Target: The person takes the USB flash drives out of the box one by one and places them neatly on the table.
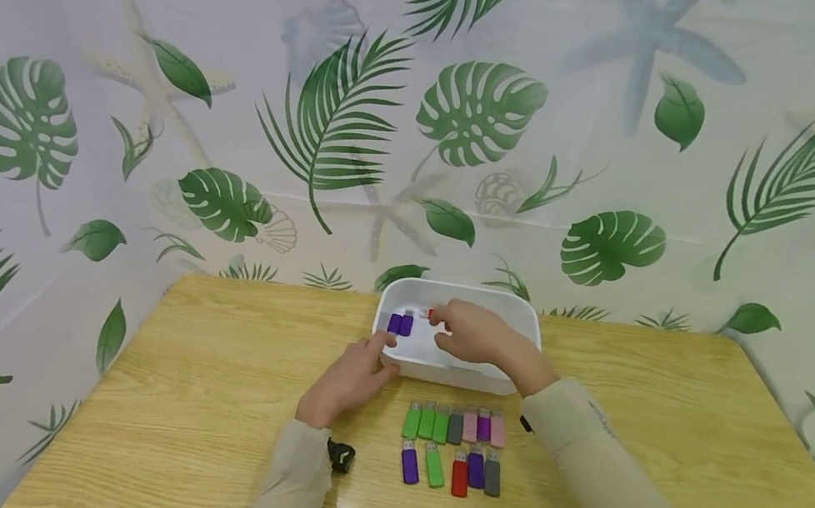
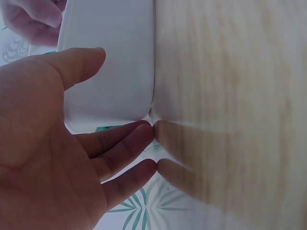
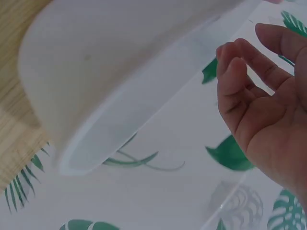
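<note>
In the head view, a white plastic bin (image 1: 454,374) holds two purple USB sticks (image 1: 400,324) side by side and a red USB stick (image 1: 432,314). My right hand (image 1: 477,333) reaches over the bin's front wall, its fingertips right at the red stick. The right wrist view shows that hand (image 3: 268,105) with fingers loosely bent, thumb apart from them and no stick visible between. My left hand (image 1: 351,377) rests at the bin's front left corner. In the left wrist view its fingers (image 2: 127,148) extend past the corner, with the thumb over the wall.
In front of the bin, two rows of USB sticks lie on the wooden table (image 1: 210,399). The back row has green (image 1: 427,421), grey, pink and purple ones; the front row has purple, green, red (image 1: 459,474) and grey. A leaf-patterned cloth (image 1: 350,231) hangs behind.
</note>
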Demonstrator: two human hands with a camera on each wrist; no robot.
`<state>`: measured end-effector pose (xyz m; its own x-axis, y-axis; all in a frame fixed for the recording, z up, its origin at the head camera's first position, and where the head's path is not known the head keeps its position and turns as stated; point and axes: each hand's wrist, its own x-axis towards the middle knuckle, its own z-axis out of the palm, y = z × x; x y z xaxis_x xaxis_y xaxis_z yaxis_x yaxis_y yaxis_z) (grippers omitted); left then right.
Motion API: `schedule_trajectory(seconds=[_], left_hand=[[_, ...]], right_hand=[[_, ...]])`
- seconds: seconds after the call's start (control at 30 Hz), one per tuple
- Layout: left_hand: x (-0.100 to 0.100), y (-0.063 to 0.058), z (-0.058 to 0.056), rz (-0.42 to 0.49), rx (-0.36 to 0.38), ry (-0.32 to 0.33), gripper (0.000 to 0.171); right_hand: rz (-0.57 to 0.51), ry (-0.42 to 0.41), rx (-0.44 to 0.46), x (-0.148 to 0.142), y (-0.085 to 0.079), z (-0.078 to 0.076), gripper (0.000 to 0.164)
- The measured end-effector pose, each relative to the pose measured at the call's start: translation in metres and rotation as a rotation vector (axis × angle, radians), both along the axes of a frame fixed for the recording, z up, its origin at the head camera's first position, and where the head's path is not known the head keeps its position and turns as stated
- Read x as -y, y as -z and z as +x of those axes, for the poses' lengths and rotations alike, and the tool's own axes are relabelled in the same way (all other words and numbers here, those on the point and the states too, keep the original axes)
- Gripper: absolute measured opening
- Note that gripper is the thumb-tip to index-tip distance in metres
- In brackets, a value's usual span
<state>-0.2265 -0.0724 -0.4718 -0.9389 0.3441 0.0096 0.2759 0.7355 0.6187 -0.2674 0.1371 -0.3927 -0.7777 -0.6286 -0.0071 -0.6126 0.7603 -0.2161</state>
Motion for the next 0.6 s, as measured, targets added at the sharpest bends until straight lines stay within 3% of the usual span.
schedule_trajectory(seconds=[0.2, 0.43, 0.6], left_hand=[[0.002, 0.000, 0.000, 0.002, -0.016, 0.015, 0.035], [0.001, 0.002, 0.000, -0.019, -0.048, 0.023, 0.034], [0.003, -0.001, -0.001, -0.019, -0.039, 0.013, 0.035]], right_hand=[[0.126, 0.041, 0.060, 0.029, 0.016, -0.018, 0.044], [0.158, 0.165, 0.240, 0.045, 0.043, -0.027, 0.052], [0.157, 0.176, 0.229, 0.047, 0.049, -0.033, 0.051]])
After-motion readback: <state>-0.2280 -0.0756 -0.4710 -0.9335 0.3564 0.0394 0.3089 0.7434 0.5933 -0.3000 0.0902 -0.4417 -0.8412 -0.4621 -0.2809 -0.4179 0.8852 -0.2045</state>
